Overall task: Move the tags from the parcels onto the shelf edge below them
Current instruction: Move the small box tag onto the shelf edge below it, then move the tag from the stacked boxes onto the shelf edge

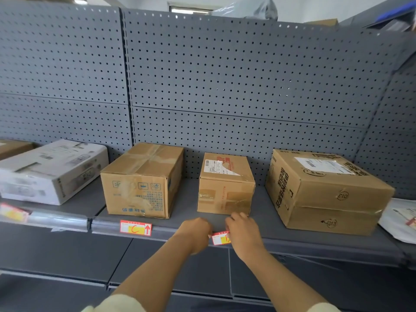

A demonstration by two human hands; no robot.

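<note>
A red-and-yellow tag [220, 238] sits at the shelf edge [304, 243] just below the small brown parcel [225, 188]. My left hand [195, 233] holds its left end and my right hand [242, 229] holds its right end, fingers curled over it. Another red tag marked C [135, 228] is fixed on the shelf edge below the middle-left brown parcel [144, 180]. A blurred red-yellow tag [13, 213] is on the edge below the white parcel [50, 171]. A large brown parcel [324, 190] stands at the right.
Grey pegboard [225, 75] backs the shelf. A white plastic mailer [400, 219] lies at the far right. Another brown box [11, 147] shows at the far left. Lower grey shelves [67, 255] run beneath.
</note>
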